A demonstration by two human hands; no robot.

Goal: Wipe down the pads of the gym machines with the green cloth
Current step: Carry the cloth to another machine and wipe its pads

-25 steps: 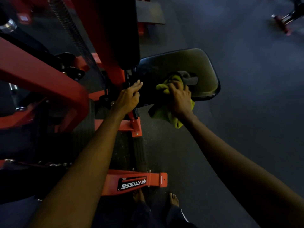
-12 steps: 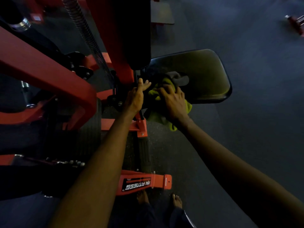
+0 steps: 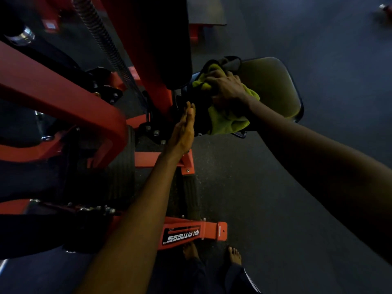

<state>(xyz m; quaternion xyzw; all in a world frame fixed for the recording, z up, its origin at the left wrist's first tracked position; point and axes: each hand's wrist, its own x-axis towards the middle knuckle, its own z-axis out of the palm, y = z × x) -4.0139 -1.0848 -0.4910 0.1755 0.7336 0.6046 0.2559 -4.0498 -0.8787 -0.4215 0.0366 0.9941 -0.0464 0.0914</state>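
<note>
Our bare feet on the floor, red frame bar just ahead, our left hand flat, fingers straight, holding nothing, beside the seat pad, our right hand curled over the bunched green cloth, pressing it onto that pad's inner end.

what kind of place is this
Most likely a gym: a red machine frame carries an RN FITNESS label, the right hand holds a green cloth on a black padded seat, and the floor looks like dark rubber matting.
</note>
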